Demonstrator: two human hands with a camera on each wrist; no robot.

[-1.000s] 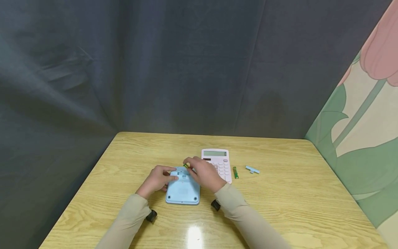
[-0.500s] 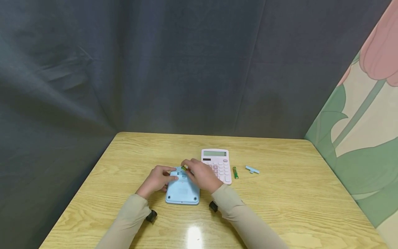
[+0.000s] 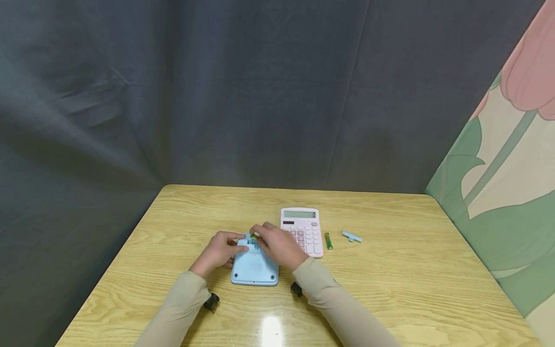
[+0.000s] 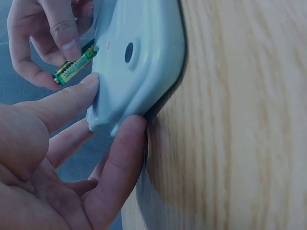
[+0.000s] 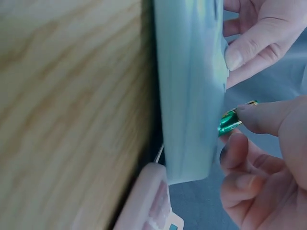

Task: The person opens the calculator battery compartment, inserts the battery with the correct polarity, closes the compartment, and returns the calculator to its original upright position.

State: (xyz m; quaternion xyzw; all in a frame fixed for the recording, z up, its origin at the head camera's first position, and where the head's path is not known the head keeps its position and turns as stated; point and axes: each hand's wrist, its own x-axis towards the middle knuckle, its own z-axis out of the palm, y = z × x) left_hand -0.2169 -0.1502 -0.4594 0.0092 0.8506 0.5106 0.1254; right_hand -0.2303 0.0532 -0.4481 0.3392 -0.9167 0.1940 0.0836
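A light blue calculator [image 3: 255, 267] lies face down, its back upward and a battery slot [image 3: 251, 242] uncovered near the far end. My left hand [image 3: 220, 249] grips its left edge; in the left wrist view, fingertips rest on the back and the side. Between thumb and fingers, my right hand [image 3: 279, 245] pinches a green battery [image 4: 74, 69], with one end right at the slot. The right hand partly covers the battery and the slot in the head view. In the right wrist view the battery [image 5: 229, 122] tilts against the calculator's back.
Just right of the blue calculator, a pink calculator [image 3: 300, 221] lies face up, partly behind my right hand. Farther right lie a second green battery [image 3: 328, 241] and a small blue battery cover [image 3: 351, 236]. A dark curtain [image 3: 277, 96] hangs behind the wooden table [image 3: 390, 289].
My right hand has moved slightly left and nearer, bringing the battery down toward the slot. The left hand and the blue calculator have stayed in place.
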